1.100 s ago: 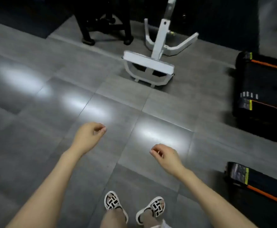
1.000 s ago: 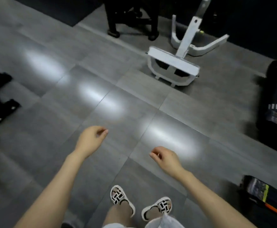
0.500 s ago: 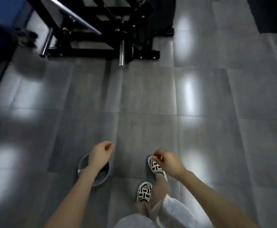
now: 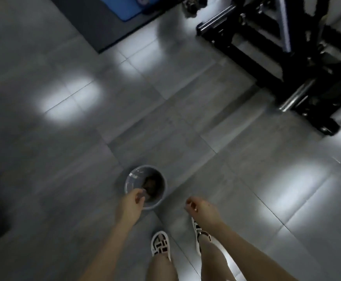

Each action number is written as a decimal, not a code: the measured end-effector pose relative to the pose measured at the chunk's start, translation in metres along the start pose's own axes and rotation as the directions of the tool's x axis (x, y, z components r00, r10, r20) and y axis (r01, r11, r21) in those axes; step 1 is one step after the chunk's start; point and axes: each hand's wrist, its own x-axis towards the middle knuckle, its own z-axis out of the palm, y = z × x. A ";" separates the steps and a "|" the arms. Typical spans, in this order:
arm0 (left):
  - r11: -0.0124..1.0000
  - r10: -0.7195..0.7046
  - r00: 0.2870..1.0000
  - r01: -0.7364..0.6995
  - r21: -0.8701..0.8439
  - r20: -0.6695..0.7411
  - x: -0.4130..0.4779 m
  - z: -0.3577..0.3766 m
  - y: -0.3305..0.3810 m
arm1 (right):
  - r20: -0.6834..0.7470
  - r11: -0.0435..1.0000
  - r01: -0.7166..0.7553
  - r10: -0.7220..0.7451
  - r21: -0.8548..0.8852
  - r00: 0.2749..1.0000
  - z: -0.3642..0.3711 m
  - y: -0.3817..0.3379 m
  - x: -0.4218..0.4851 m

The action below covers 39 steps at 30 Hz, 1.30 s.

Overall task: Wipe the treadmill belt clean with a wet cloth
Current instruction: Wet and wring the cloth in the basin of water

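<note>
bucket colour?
Light grey bucket, with something dark brown inside; shows in the head view.

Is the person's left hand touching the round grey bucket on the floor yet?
Cannot tell. In the head view the left hand overlaps the round grey bucket's near rim, but blur hides any contact or gap.

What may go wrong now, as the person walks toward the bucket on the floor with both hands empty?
1. The bucket stands right in front of the feet, close to the left sandal; a careless step might tip it and spill on the glossy tiles.
2. The black machine frame lies low on the right and could trip a foot.
3. The picture is blurred by fast turning, so the left hand may misjudge its reach for the dark cloth.
</note>
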 end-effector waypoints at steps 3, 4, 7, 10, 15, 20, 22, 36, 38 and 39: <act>0.997 -0.074 0.997 0.074 0.013 -0.022 0.026 0.016 -0.045 | 0.089 1.000 0.020 -0.018 -0.019 0.996 0.031 -0.003 0.050; 0.995 -0.096 0.995 0.096 0.015 -0.024 0.036 0.024 -0.062 | 0.107 0.999 0.022 -0.019 -0.025 0.994 0.044 -0.003 0.068; 0.987 -0.158 0.987 0.157 -0.027 -0.031 0.074 0.056 -0.112 | 0.130 0.997 0.040 -0.031 -0.067 0.991 0.093 0.008 0.123; 0.977 -0.205 0.978 0.202 -0.072 -0.041 0.123 0.096 -0.162 | 0.138 0.994 0.044 -0.030 -0.100 0.990 0.152 0.022 0.185; 0.980 -0.177 0.983 0.171 -0.102 -0.053 0.220 0.180 -0.238 | 0.103 0.995 0.049 -0.039 -0.087 0.994 0.248 0.050 0.298; 0.987 -0.136 0.988 0.128 -0.099 -0.071 0.312 0.253 -0.285 | 0.109 0.990 0.078 -0.065 -0.118 0.992 0.325 0.079 0.386; 0.981 -0.168 0.983 0.159 -0.107 -0.076 0.339 0.278 -0.295 | 0.113 0.983 0.100 -0.083 -0.153 0.990 0.350 0.089 0.413; 0.428 -0.489 0.851 0.424 -0.798 0.190 0.357 0.309 -0.320 | 0.204 0.819 -0.296 0.223 0.492 0.953 0.398 0.097 0.436; 0.226 -0.456 0.836 0.440 -0.869 0.304 0.346 0.297 -0.309 | 0.329 0.591 -0.429 0.276 0.683 0.903 0.392 0.085 0.415; 0.156 -0.448 0.831 0.436 -0.886 0.330 0.343 0.293 -0.305 | 0.368 0.547 -0.466 0.286 0.696 0.885 0.390 0.080 0.407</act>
